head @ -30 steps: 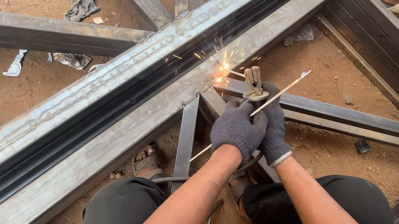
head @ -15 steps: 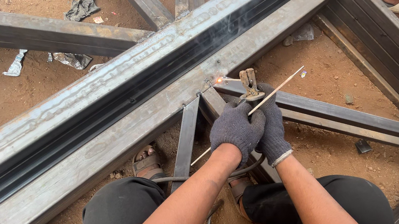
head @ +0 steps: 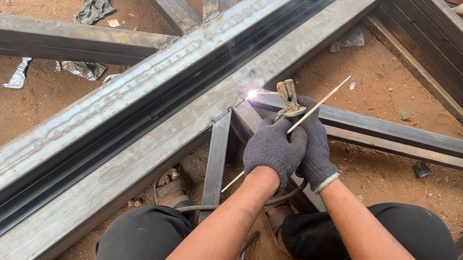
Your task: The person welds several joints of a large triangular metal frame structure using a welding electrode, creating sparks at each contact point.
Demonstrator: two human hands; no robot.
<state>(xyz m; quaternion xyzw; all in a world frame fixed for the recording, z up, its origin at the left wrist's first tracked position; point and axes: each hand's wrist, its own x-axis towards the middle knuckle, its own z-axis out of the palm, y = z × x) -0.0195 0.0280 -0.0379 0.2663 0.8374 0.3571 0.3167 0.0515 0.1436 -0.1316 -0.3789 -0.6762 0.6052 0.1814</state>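
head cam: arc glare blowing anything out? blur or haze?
Head view: even daylight, soft shadows under the beams. The arc clips to a small white spot, no wider flare. Thin smoke hazes the beam near the top edge. Both gloved hands, left hand and right hand, and the electrode holder are sharp; no motion blur.

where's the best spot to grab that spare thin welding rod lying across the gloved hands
Grip the thin bare-metal welding rod near its lower-left end, coming from the person's side. Its upper-right end slants past the metal electrode clamp, close to the bright arc.
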